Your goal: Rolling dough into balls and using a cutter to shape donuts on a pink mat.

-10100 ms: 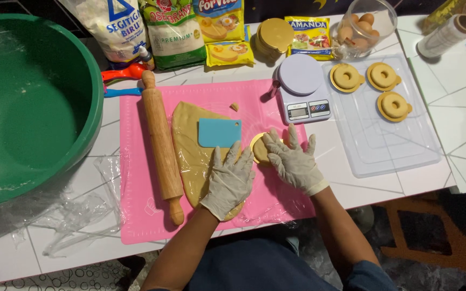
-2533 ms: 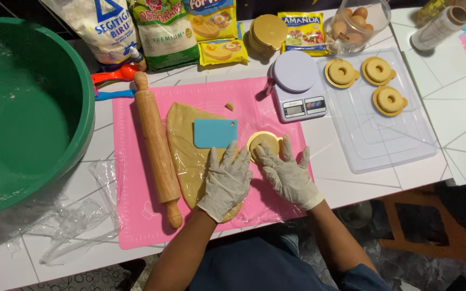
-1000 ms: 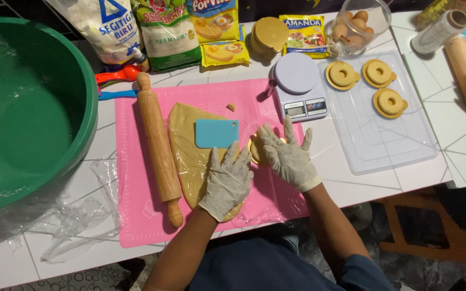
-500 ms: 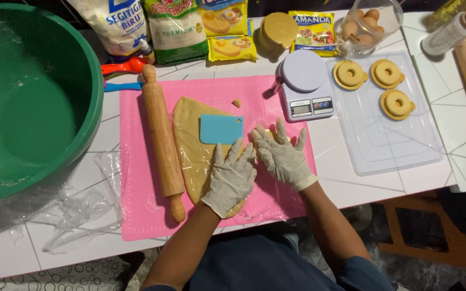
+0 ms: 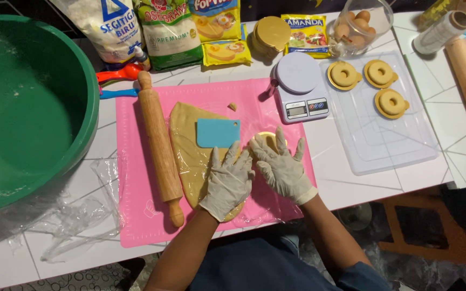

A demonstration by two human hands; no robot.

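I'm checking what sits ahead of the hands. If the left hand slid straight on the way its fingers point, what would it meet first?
Probably the blue scraper: the left hand lies on the dough sheet, fingers pointing up and slightly right, toward the scraper's lower edge. Beyond that lies bare pink mat.

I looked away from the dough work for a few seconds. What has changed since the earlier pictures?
The right hand has flattened over the small dough round, now mostly covered. The left hand stays on the dough sheet; rolling pin and blue scraper are unmoved.
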